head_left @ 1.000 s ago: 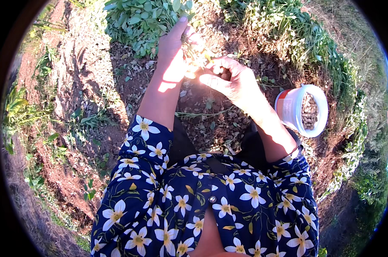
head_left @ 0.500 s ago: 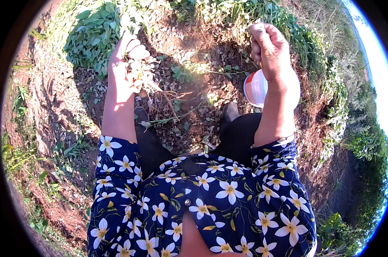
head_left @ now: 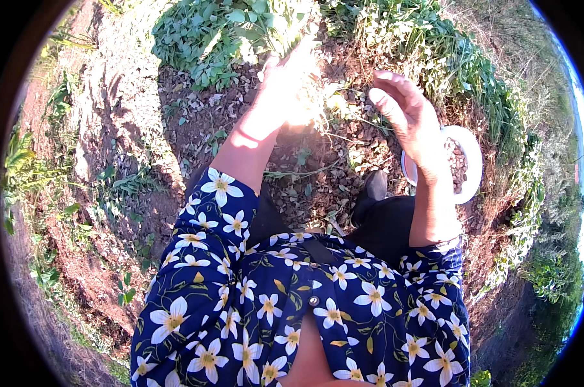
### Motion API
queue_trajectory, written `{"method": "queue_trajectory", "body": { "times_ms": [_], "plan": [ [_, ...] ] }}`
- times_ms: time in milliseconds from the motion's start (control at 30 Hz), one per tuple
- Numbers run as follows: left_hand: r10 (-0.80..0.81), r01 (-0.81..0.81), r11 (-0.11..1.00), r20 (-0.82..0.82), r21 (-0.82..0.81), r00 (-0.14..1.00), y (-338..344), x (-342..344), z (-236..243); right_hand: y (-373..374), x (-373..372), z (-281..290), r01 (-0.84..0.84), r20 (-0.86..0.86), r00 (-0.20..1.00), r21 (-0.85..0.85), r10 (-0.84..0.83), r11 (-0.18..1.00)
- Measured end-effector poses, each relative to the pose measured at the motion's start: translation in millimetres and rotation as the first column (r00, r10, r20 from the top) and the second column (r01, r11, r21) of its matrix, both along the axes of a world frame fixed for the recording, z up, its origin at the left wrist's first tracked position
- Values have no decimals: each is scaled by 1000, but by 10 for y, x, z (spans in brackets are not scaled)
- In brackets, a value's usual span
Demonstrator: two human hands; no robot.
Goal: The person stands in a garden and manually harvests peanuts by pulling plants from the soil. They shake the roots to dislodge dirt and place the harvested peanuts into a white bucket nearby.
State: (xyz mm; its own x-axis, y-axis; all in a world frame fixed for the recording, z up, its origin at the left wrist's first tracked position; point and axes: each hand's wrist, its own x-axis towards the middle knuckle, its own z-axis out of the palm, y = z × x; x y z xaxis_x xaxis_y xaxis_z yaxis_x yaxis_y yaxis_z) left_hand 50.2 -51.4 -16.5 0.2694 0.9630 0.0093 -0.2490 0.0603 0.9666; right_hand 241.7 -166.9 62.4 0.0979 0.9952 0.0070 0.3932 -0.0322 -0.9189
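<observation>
My left hand (head_left: 285,87), washed out by glaring sunlight, is closed around an uprooted leafy plant (head_left: 282,29). Its green leaves spread beyond the fingers, and thin roots stick out on the near right side. My right hand (head_left: 405,116) hovers to the right of it, fingers curved and thumb apart, with nothing visible in the grasp. Just beyond my right wrist stands a white bucket (head_left: 474,158), partly covered by the forearm. Inside lie many brown pods (head_left: 458,164) that look like peanuts.
A large heap of cut green plants (head_left: 198,42) lies at the far left. More pulled plants (head_left: 434,51) form a band along the far right. Dry leaves and stems litter the reddish soil (head_left: 305,145) between my dark boots (head_left: 371,187).
My left hand has swung right and farther out with the plant. The right hand has gone from a closed pinch to parted fingers. With the view shifted, pods now show in the bucket.
</observation>
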Motion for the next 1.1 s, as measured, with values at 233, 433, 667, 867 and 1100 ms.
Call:
{"method": "queue_trajectory", "body": {
  "times_ms": [233, 433, 667, 867, 1100],
  "plan": [
    [-213, 261, 882, -162, 393, 964, -246, -25, 407, 407, -482, -610, -41, -149, 986, 213, 74, 976],
    [-597, 544, 802, 330, 248, 731, 165, -222, 161, 260, -478, -186, -355, -815, 571, -133, 102, 925],
    [-414, 330, 865, 169, 377, 894, 19, -458, 62, 444, -313, -542, -40, -377, 925, -1, 37, 999],
    [-47, 44, 997, -46, -57, 998, 10, -444, 351, 275, -638, -184, -205, -258, 947, -26, 192, 978],
    [-24, 19, 998, -94, -51, 995, 50, -434, 271, 229, -721, -335, -165, 109, 979, -67, 172, 984]
  ]
}}
